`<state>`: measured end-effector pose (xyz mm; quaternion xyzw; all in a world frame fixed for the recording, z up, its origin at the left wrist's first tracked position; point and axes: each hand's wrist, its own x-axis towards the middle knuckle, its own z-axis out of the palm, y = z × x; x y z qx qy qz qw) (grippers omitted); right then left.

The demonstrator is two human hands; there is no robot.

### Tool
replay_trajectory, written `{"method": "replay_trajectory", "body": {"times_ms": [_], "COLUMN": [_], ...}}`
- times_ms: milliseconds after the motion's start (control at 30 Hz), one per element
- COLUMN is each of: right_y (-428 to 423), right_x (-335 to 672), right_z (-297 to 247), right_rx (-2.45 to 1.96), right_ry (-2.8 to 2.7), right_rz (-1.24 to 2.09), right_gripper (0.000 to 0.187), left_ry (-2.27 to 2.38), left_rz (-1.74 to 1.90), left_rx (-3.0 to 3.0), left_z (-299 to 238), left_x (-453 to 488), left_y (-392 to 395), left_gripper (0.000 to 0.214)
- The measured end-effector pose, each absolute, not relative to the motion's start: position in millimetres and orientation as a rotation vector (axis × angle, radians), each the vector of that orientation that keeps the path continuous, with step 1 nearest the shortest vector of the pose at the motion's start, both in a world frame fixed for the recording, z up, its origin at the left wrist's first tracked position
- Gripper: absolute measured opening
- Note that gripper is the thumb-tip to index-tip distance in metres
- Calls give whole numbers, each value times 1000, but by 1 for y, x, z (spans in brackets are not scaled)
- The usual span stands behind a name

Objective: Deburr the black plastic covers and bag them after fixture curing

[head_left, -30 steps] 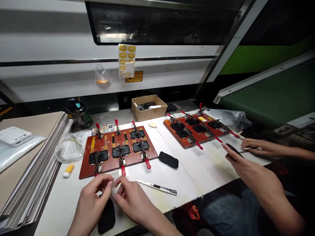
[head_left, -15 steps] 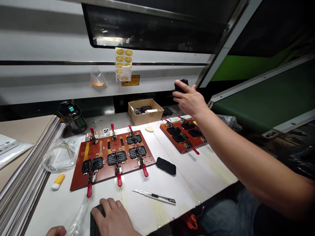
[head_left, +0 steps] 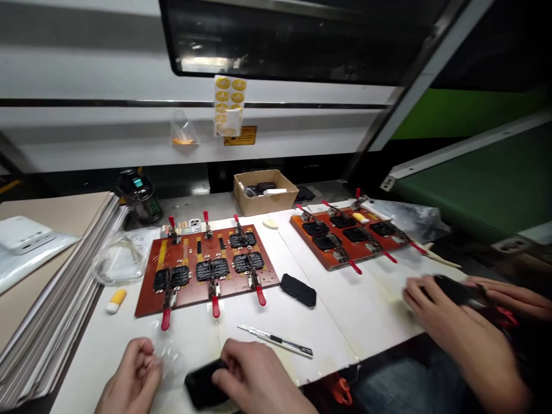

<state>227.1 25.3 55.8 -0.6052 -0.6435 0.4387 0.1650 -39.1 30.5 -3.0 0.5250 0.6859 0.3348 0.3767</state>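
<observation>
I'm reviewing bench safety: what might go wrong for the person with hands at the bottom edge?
The utility knife lies just past the right hand; its blade state is unclear, so a forward reach might brush it. The black part under that hand sits near the table edge and may slide off. The clear film in the left hand could snag the nearest red clamp handle.

Two red-brown clamp boards (head_left: pixel 149 293); three loose black covers (head_left: pixel 297 289); one utility knife (head_left: pixel 276 340); one cardboard box (head_left: pixel 265 202); two yellow-and-white sticks (head_left: pixel 117 299).
</observation>
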Motion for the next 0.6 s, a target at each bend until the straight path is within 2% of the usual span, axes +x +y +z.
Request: {"method": "replay_trajectory", "body": {"times_ms": [133,200,400,600], "right_y": [24,20,-2,-14], "right_x": [236,233,207,204], "right_z": [47,36,0,-26], "right_rx": [-1547,-1472,-1494,-1377], "right_ry": [-1394,-1276,-1396,-1536], "right_rz": [1336,1272,839,652], "right_gripper": [30,36,30,23], "left_ry": [1719,1693,1554,1571], "left_rz": [685,659,794,766], "left_rx": [1388,1377,1315,1334], "left_z": [12,16,21,21], "left_x": [-26,-15,13,17], "left_y": [41,44,45,33], "left_gripper": [23,19,20,31]}}
